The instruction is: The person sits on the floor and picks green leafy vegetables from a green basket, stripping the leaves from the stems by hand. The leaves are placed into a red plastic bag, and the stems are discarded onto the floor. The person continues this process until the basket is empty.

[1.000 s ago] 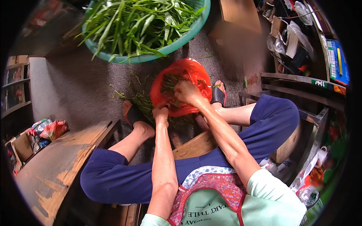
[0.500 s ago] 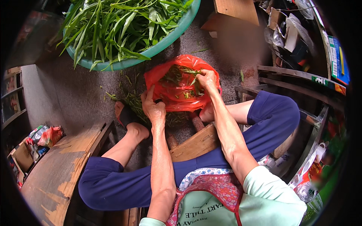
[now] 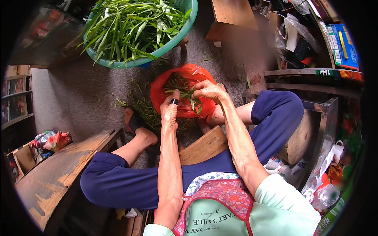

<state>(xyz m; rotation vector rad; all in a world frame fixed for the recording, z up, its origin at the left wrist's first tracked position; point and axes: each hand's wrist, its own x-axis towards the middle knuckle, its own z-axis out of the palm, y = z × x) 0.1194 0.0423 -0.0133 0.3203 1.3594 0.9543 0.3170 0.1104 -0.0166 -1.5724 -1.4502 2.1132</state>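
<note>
Holding a green leafy stem point(image 3: 188, 95) between them, both hands work right over the mouth of the red plastic bag point(image 3: 189, 74), which sits on the grey floor between the person's feet. The right hand point(image 3: 210, 91) is at the bag's right edge, its fingers curled together and pinched on the stem's upper end. The left hand point(image 3: 170, 112) is at the bag's near-left edge, thumb raised with a dark band or small blade on it, fingers closed toward the stem's lower part; whether they actually clamp it is hard to tell.

The stem lies between the two hands, its long axis running roughly from the right hand's fingertips down and leftward toward the left thumb, with leaf tips hanging toward the bag's inside. The right hand has the firmer hold and is the nearer of the two to the stem's thick end.

Beyond the bag, farther from the person, stands a large teal basin point(image 3: 173, 43) heaped with long green stalks. Loose green trimmings point(image 3: 143, 108) litter the floor to the bag's left, beside the sandalled left foot point(image 3: 136, 124). A wooden stool edge point(image 3: 204, 145) shows just nearer than the bag.
</note>
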